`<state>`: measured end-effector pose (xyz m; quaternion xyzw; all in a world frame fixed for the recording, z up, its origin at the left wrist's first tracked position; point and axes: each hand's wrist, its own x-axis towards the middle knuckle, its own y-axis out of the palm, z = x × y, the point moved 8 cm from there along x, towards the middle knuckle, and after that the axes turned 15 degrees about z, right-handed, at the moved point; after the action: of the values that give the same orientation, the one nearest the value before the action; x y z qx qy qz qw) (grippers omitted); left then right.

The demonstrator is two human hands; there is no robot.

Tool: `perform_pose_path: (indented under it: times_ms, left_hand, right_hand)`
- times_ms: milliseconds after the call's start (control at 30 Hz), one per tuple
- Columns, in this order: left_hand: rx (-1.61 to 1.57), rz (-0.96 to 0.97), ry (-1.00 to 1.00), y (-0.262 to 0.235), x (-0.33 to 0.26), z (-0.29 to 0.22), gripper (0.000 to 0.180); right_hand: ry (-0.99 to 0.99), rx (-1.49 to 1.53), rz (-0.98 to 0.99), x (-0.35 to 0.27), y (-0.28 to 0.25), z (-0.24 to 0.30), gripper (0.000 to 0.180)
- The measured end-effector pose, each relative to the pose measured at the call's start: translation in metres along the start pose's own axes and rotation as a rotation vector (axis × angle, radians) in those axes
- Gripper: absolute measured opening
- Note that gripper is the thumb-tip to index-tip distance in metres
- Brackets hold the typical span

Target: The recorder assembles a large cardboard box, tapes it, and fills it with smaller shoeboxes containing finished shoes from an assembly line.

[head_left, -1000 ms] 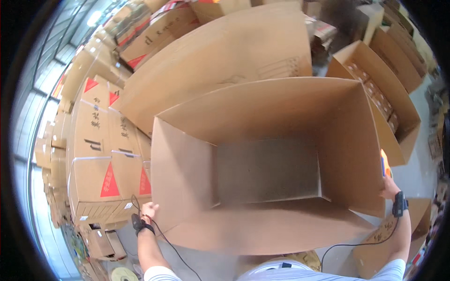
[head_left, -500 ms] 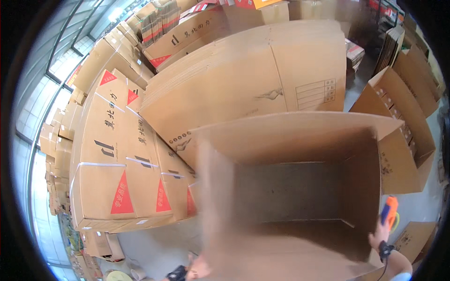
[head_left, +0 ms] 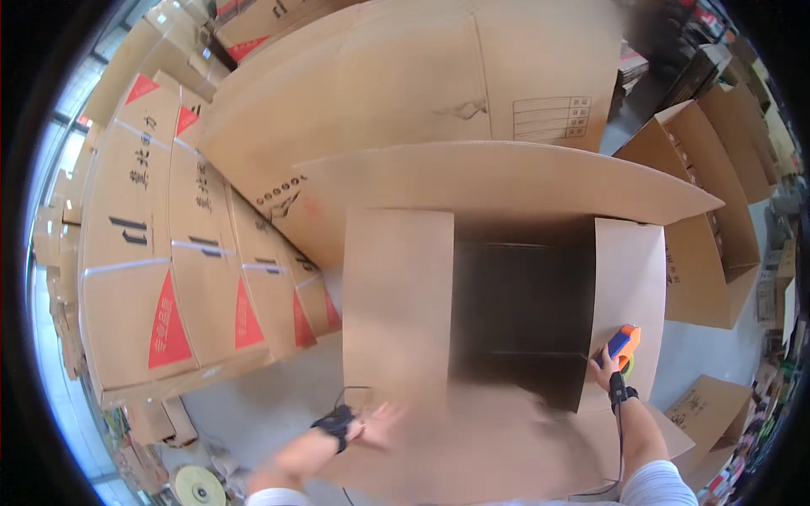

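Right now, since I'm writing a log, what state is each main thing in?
Large carton: partly open
Left flap: folded inward
Right flap: folded inward
Orange-blue tape dispenser: held in right hand
Left hand: spread open, blurred
Cartons at left: strapped
Upper-right carton: open

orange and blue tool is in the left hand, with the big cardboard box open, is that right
Not quite: the orange and blue tool is in the right hand, not the left hand, as the head view shows. The big cardboard box is indeed open.
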<state>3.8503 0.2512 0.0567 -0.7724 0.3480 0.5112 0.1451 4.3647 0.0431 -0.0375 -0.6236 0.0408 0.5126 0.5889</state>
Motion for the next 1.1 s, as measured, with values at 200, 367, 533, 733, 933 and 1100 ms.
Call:
perform_pose_path:
  times_ms: [200,367,533,733,933,1100]
  left_hand:
    - [0.237,-0.131,0.189,0.077,-0.089,-0.057,0.096]
    - [0.379,-0.822,-0.052,-0.114,-0.143,-0.041,0.087]
    - [0.170,-1.054,-0.353,-0.201,-0.066,0.034,0.110]
    - [-0.110,-1.388,-0.486,-0.290,-0.145,0.008,0.103]
    - [-1.014,-2.334,-0.188,-0.242,-0.223,0.209,0.073]
    - [-0.550,-1.834,-0.134,-0.157,-0.132,0.241,0.056]
  right_hand:
    - [-0.035,0.387,-0.001,0.020,-0.027,-0.018,0.032]
    - [-0.487,0.796,0.170,-0.029,-0.166,0.152,0.054]
    - [-0.652,0.834,0.385,-0.027,-0.130,0.278,0.046]
    - [-0.371,0.702,0.477,-0.028,0.021,0.257,0.047]
    - [-0.480,0.559,0.493,-0.057,0.030,0.293,0.058]
    - [-0.461,0.561,0.483,-0.047,0.028,0.267,0.060]
